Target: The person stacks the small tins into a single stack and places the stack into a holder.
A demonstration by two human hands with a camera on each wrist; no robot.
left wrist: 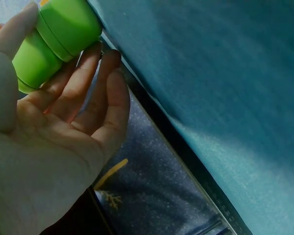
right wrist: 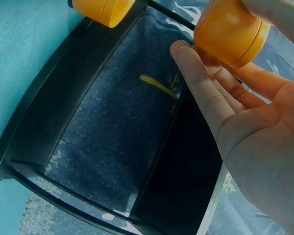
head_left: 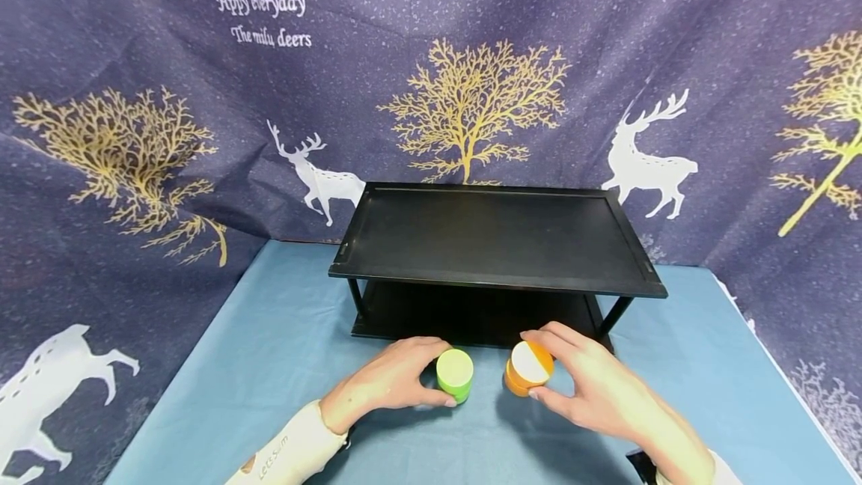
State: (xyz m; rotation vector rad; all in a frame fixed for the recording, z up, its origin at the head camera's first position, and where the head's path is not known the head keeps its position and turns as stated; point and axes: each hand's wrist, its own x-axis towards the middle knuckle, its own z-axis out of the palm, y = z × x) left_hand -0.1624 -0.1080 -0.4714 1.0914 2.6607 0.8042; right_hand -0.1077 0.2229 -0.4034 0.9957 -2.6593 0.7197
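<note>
My left hand [head_left: 397, 374] curls its thumb and fingers around a stack of two small green round tubs [head_left: 455, 374] on the cloth. In the left wrist view, the thumb lies along the green tubs [left wrist: 71, 27], which sit end to end. My right hand [head_left: 586, 376] pinches the upper orange round tub [head_left: 532, 362] between thumb and fingertips. A lower orange tub [head_left: 517, 382] shows under it in the head view. From the right wrist, the held orange tub [right wrist: 230, 36] is apart from the other orange tub [right wrist: 105, 9]. Its top looks half white, half orange.
A black two-tier rack [head_left: 494, 238] stands just behind both hands, its lower shelf [head_left: 471, 313] close to the table. Blue cloth [head_left: 269, 328] covers the table. A dark curtain [head_left: 323, 81] with deer and tree prints hangs behind.
</note>
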